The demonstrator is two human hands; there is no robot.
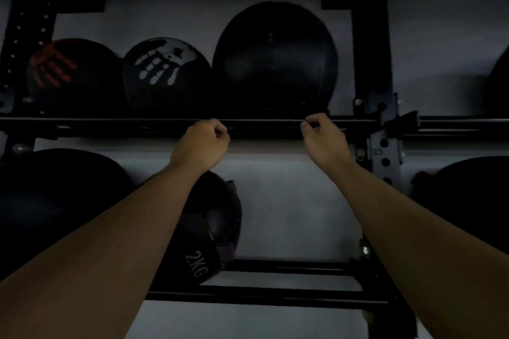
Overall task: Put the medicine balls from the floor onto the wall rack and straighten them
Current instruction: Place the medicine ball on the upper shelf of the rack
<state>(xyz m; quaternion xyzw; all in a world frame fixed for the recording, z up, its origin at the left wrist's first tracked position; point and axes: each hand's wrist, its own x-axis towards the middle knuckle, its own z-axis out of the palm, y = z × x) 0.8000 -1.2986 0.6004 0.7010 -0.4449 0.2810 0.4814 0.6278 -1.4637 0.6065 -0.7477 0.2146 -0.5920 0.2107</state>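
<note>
The view is dim. On the wall rack's upper rail [110, 125] sit three medicine balls: one with a red handprint [74, 74], one with a white handprint [165, 74] and a large plain black ball [275, 60]. Both my arms reach up. My left hand [201, 143] and my right hand [323, 140] hover in front of the rail just below the large black ball, fingers curled, with nothing in them. Neither hand touches a ball.
The lower shelf holds a big black ball [55, 195] at left, a small ball marked 2KG [209, 228] partly behind my left forearm, and another dark ball [473, 195] at right. A black upright [369, 36] stands right of the large ball. Lower rails [275, 294] run beneath.
</note>
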